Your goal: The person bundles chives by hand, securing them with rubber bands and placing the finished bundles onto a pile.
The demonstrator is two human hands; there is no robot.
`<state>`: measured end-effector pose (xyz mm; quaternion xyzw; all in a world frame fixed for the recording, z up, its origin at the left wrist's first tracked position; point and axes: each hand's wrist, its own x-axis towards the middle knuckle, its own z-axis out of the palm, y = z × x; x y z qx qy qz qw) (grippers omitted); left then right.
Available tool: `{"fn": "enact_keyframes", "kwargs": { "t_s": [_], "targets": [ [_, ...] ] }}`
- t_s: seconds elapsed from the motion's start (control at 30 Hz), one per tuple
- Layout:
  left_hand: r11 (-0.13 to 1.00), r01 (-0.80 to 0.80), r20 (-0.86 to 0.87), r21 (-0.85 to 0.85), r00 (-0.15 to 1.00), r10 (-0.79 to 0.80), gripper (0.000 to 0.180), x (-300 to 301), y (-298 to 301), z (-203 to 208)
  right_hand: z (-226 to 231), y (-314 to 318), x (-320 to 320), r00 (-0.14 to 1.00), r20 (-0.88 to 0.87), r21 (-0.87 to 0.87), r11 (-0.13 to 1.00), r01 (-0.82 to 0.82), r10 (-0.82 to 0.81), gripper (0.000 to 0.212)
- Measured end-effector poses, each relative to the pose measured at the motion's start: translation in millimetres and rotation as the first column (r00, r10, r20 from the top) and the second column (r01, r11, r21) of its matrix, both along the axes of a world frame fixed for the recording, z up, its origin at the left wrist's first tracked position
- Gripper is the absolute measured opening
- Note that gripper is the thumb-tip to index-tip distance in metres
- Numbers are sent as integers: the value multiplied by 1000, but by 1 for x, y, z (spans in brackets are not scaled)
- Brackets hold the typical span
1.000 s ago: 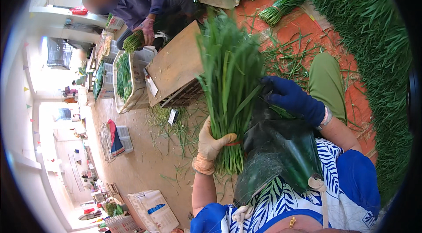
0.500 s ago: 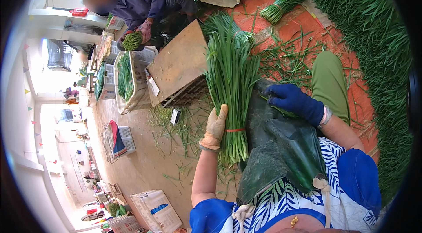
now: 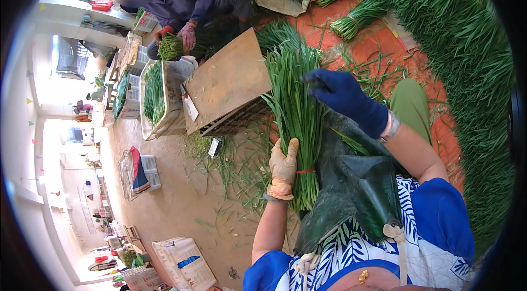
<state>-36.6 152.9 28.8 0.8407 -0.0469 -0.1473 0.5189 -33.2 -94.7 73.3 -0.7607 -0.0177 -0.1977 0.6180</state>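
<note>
A long bundle of garlic chives [image 3: 299, 110] lies across my apron, its leafy end away from me and its pale stalks near me. A red band [image 3: 306, 171] circles its lower part. My left hand [image 3: 284, 167], in a tan glove, is closed round the bundle's left side just above the band. My right hand [image 3: 348, 96], in a dark blue glove, is beside the upper leaves with its fingers stretched toward them and nothing visible in them. A few loose leaves [image 3: 351, 141] rest on the dark green apron [image 3: 357, 181] below that hand.
A wooden board [image 3: 228, 85] on a crate stands ahead to the left. Beyond it a co-worker [image 3: 184, 3] holds another bundle over a lined basket [image 3: 156, 99] of greens. Chives are heaped along the right [image 3: 466, 71]; another tied bundle [image 3: 359, 16] lies on the red sheet [image 3: 384, 49].
My right hand has risen from my lap and moved forward and left to the bundle's leaves, its fingers straightening. The left hand still grips the bundle, which appears slightly further right.
</note>
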Motion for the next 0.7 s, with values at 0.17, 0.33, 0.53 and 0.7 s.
{"fn": "enact_keyframes", "kwargs": {
  "t_s": [0.17,0.33,0.53,0.7],
  "targets": [
    [999,26,40,30,999,-27,51,-2,-8,13,8,-13,48,957,-282,31,998,-63,69,37],
    [999,12,31,38,999,-13,51,-2,-3,11,10,-3,67,863,-422,234,953,-194,279,36],
    [996,-65,-36,-58,997,63,46,1,10,-9,14,-21,46,815,-358,404,862,-305,456,20],
    [996,-55,8,65,998,55,47,5,13,-5,-17,-65,-13,910,-152,715,679,-169,387,18]
  ]
}}
